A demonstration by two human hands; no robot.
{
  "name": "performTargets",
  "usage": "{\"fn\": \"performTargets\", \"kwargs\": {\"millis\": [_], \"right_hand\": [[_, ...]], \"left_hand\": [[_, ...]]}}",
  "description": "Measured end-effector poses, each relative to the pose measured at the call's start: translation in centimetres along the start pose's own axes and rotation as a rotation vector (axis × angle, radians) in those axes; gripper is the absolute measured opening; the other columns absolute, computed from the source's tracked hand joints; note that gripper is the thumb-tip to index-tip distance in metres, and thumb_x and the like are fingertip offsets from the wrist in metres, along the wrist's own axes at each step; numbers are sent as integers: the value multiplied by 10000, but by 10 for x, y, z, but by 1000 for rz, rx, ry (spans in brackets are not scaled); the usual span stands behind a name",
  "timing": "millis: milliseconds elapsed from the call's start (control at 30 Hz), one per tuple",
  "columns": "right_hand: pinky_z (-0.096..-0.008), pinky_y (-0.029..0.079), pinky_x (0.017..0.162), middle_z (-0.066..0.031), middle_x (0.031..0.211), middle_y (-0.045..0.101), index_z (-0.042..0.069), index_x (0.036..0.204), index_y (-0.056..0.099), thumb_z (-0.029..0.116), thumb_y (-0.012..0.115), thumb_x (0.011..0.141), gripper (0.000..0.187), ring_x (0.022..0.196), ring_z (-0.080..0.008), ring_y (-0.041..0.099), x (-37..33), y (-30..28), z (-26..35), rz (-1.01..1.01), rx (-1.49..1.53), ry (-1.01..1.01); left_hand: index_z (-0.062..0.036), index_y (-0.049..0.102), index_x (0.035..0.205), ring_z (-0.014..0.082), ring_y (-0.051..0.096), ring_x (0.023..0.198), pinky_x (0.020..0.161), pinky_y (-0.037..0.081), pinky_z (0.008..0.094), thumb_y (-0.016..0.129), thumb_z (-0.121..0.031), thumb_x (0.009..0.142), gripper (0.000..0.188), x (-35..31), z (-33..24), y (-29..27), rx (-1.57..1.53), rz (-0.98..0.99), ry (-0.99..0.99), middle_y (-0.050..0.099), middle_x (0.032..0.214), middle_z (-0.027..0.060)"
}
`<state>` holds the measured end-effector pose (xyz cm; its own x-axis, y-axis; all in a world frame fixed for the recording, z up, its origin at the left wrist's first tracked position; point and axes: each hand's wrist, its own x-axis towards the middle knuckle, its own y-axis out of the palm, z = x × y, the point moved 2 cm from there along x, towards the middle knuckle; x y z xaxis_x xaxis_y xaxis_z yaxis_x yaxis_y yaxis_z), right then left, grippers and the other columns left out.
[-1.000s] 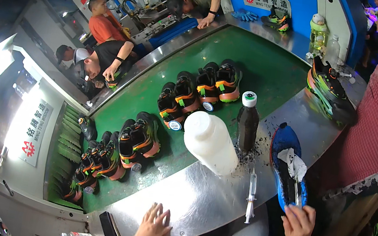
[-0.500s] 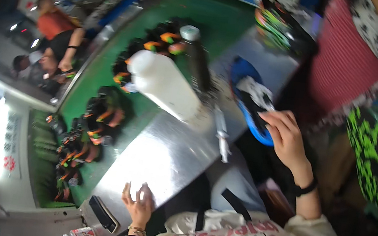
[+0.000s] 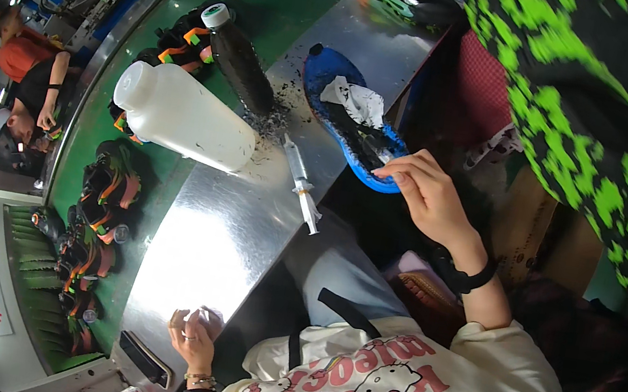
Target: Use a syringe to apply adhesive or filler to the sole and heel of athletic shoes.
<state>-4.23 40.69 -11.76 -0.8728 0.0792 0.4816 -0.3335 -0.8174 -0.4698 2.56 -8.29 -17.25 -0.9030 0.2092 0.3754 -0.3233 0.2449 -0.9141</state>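
Green-and-black patterned fabric [image 3: 586, 140] had come closer; the right hand [image 3: 432, 201] pinched a slender pale tool [image 3: 384, 155] over a blue sole-shaped piece [image 3: 352, 155]; the left hand's [image 3: 193, 341] fingers curled loosely apart.

Syringe [image 3: 296, 163] right of bottles [image 3: 186, 118], on table [image 3: 201, 236]; insole [image 3: 341, 129] farther right (tissue [image 3: 355, 102] on it); shoes [image 3: 106, 184] left, on belt [image 3: 158, 196].

Left of the right hand [image 3: 430, 196], two standing bottles [image 3: 186, 118] and one syringe [image 3: 301, 186] are counted; by it, one blue sole-shaped piece [image 3: 324, 79]; beside the left hand [image 3: 194, 341], one dark flat object [image 3: 144, 360].
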Motion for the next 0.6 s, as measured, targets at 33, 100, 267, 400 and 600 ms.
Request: {"fn": "performTargets", "kwargs": {"millis": [33, 100, 267, 400, 600], "right_hand": [[-344, 473, 776, -84, 924, 665, 18, 943, 690, 110, 551, 951, 167, 845, -264, 568, 0, -2, 2, 14, 0, 11], [-351, 468, 758, -85, 888, 663, 17, 898, 679, 134, 536, 963, 196, 815, -269, 564, 0, -6, 5, 11, -4, 24], [-349, 470, 760, -84, 896, 672, 17, 904, 681, 130, 508, 979, 220, 826, -260, 578, 2, -2, 11, -2, -5, 62], [-356, 467, 787, -94, 953, 677, 13, 925, 683, 114, 459, 996, 255, 875, -264, 585, 6, 0, 11, -102, -24, 101], [-349, 460, 848, -98, 1014, 668, 19, 962, 682, 129, 468, 990, 242, 945, -263, 577, 27, -1, 32, -21, -223, -7]], "left_hand": [[-52, 679, 971, 343, 566, 1051, 848, 473, 457, 558, 1, 844, 183, -1, 1, -2, 5, 1, 13, 604, 1059, 135], [-47, 688, 952, 342, 571, 1048, 832, 484, 449, 580, 3, 843, 162, -2, 3, -3, 4, 6, 31, 602, 1059, 134], [-53, 684, 914, 332, 614, 945, 737, 515, 427, 576, 26, 850, 148, 2, -2, -6, -53, -41, 78, 616, 995, 115], [-113, 680, 944, 297, 649, 736, 538, 507, 384, 591, 29, 814, 213, 6, 2, -3, -40, 9, 84, 634, 940, 90], [-107, 668, 980, 297, 670, 768, 562, 533, 383, 602, 0, 764, 249, 15, 0, -6, -226, 34, 33, 655, 969, 112]]}}
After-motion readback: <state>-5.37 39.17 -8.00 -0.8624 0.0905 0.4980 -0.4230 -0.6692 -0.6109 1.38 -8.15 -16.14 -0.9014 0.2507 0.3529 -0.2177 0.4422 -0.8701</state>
